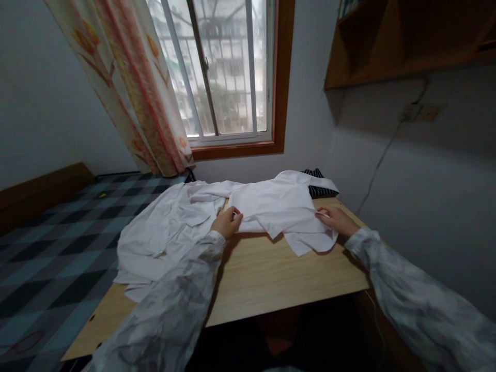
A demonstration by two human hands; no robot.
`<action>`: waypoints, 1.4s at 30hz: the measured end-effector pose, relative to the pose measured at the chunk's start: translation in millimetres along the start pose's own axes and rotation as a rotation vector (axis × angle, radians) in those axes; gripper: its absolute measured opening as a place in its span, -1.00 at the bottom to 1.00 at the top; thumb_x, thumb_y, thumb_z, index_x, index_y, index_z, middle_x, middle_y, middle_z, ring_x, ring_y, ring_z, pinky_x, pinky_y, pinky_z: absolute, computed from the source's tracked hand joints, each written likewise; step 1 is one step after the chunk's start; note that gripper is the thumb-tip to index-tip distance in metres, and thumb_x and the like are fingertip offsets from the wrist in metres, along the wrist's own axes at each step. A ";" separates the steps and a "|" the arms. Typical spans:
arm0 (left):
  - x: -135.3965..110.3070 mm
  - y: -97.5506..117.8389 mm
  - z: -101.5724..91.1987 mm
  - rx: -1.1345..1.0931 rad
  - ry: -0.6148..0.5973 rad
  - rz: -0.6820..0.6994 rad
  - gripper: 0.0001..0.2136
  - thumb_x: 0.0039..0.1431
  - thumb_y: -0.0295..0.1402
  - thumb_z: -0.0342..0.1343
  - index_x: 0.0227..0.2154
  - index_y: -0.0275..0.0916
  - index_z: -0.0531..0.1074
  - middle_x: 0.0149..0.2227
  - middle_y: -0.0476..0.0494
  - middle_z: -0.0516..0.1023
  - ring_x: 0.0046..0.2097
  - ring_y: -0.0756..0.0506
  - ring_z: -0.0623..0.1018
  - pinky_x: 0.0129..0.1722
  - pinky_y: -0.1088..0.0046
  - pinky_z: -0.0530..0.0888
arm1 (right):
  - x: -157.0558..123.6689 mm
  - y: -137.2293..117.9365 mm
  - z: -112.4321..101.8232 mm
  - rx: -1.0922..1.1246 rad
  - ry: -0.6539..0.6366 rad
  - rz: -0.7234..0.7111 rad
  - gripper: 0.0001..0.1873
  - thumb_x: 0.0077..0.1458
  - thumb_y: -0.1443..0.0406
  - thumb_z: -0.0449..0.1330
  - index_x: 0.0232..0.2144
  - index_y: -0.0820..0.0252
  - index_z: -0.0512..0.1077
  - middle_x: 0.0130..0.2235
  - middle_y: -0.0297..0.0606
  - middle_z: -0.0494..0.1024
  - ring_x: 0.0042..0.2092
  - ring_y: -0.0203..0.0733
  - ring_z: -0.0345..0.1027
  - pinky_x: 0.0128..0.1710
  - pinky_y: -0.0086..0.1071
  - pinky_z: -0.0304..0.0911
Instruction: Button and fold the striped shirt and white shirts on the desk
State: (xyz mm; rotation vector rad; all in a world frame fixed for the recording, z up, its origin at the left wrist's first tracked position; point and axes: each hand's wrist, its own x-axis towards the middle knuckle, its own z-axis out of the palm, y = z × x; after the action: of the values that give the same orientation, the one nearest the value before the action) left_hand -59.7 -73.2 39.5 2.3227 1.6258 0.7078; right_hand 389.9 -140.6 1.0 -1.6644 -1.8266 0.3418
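A white shirt (275,199) lies spread on the light wooden table (279,281), its lower corners hanging loosely toward the near side. My left hand (227,222) pinches its left edge, fingers closed on the cloth. At the opposite edge, my right hand (338,221) grips the fabric between thumb and fingers. A second white garment (163,232), crumpled, lies to the left and partly drapes past the table toward the bed. Dark striped cloth (321,191) shows from under the shirt's far right part.
On the left is a bed with a checked cover (50,248). Behind the table are a window (232,72) and a flowered curtain (135,88). A wooden shelf (372,67) hangs at upper right, with a cable (382,160) running down the wall below it.
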 end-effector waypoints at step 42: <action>-36.3 88.3 22.9 0.165 -0.378 0.804 -0.55 0.53 0.01 -0.06 -0.13 -0.09 0.69 -0.21 -0.15 0.73 -0.26 -0.12 0.65 -0.33 0.41 0.34 | -77.9 -79.3 30.1 0.048 -0.188 -0.672 -0.74 0.43 0.29 0.09 0.06 0.10 0.52 -0.09 -0.14 0.67 -0.06 -0.03 0.56 0.00 -0.16 0.44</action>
State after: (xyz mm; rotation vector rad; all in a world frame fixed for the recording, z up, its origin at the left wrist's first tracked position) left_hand 14.4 -136.9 49.2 2.9925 0.5801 0.2157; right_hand 308.4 -221.9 2.6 -0.9224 -2.3629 0.2445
